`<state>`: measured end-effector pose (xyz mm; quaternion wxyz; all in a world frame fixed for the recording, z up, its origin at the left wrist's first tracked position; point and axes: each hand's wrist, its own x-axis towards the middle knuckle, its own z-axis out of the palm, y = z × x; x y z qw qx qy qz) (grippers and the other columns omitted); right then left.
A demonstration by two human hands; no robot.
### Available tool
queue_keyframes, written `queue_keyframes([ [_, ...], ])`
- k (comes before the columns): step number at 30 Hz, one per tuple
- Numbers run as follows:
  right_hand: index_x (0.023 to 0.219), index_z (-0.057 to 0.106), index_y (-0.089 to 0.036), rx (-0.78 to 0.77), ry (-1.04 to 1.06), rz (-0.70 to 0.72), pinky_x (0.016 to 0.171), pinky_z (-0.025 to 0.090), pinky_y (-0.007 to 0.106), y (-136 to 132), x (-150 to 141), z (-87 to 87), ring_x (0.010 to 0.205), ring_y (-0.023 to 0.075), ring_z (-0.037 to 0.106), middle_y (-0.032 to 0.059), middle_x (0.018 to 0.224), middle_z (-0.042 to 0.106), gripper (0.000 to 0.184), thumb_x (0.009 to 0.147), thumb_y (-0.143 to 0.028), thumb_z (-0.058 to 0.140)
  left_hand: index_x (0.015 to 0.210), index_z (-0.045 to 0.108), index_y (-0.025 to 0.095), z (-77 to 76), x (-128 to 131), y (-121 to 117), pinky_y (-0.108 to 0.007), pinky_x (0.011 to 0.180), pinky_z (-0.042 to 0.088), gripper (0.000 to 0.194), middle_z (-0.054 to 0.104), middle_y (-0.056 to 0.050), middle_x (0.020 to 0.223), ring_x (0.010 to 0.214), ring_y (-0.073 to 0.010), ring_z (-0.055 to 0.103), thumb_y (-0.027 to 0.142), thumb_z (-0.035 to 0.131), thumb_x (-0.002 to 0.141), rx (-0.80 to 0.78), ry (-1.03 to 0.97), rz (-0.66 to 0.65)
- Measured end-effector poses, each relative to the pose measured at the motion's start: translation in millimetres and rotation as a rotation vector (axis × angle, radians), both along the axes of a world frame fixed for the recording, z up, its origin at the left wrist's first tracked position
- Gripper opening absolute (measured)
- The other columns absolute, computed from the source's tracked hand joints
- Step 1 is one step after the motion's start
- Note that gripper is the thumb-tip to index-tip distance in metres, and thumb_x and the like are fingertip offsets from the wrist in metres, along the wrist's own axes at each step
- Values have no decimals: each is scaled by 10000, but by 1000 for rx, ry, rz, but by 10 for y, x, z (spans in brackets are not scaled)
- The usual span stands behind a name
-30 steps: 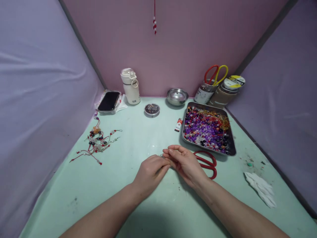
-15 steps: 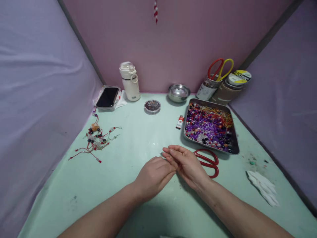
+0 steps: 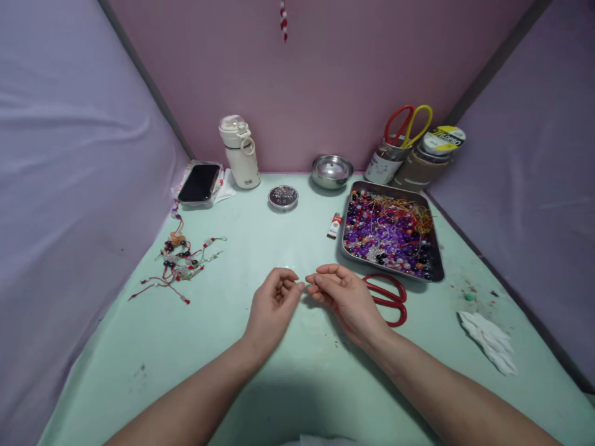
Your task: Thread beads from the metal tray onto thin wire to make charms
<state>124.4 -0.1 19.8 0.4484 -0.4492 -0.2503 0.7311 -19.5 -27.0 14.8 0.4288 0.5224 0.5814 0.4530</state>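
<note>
My left hand (image 3: 274,303) is above the middle of the table, its fingers curled and its thumb pressed toward the fingertips. Close by, my right hand (image 3: 344,300) has thumb and forefinger pinched, pointing at the left one. A small gap separates the two sets of fingertips. Whatever they hold is too fine to make out. Just beyond my right hand lie red-handled scissors (image 3: 398,305), their blades hidden beneath it. A metal tray (image 3: 348,255) full of purple, red, black and clear beads, with tangled cords, stands to the right.
Beaded red-cord strands (image 3: 183,263) lie at left, with a phone (image 3: 199,183) and a white bottle (image 3: 242,162) behind. A round spool case (image 3: 283,197), metal bowl (image 3: 332,173), lighter (image 3: 334,225) and jar with scissors (image 3: 383,164) line the back. A white cloth (image 3: 487,342) lies right.
My left hand has drawn away to the left from my right hand and turned so its curled fingers show. The right hand stays in nearly the same place, its fingers more curled.
</note>
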Motion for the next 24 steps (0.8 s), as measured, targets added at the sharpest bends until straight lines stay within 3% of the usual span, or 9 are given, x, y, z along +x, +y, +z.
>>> queue_keyframes([
  [3, 891, 546, -153, 65, -58, 23, 624, 525, 216, -17, -4, -23, 671, 122, 673, 71, 837, 727, 287, 716, -258, 749, 845, 589, 173, 2, -37, 78, -203, 524, 337, 190, 518, 41, 633, 555, -80, 429, 362, 591, 821, -146, -174, 59],
  [7, 881, 547, -158, 111, -95, 72, 615, 513, 224, -48, -26, -40, 649, 123, 665, 41, 754, 717, 277, 726, -290, 735, 894, 687, 139, -12, -32, 97, -219, 494, 273, 305, 505, 31, 568, 515, -73, 360, 417, 636, 781, -280, -276, -43],
  [10, 853, 551, -156, 123, -109, 111, 590, 505, 225, -65, -57, -41, 604, 122, 652, 16, 642, 689, 265, 720, -296, 734, 941, 706, 131, -24, 3, 86, -219, 516, 281, 335, 528, 17, 593, 537, -69, 377, 401, 686, 742, -342, -448, -49],
  [16, 862, 554, -157, 89, -95, 120, 604, 522, 249, -92, -88, -56, 606, 122, 653, 45, 743, 715, 290, 699, -302, 745, 816, 708, 108, -10, 13, 117, -203, 561, 342, 279, 572, -1, 622, 555, -53, 422, 325, 777, 654, -406, -695, 31],
  [24, 903, 507, -193, 150, -199, 94, 570, 522, 289, -136, -103, -57, 575, 138, 653, -6, 810, 652, 320, 702, -312, 727, 777, 704, 111, -28, -21, 124, -180, 528, 334, 243, 525, 25, 554, 534, -45, 438, 299, 786, 647, -380, -737, 86],
])
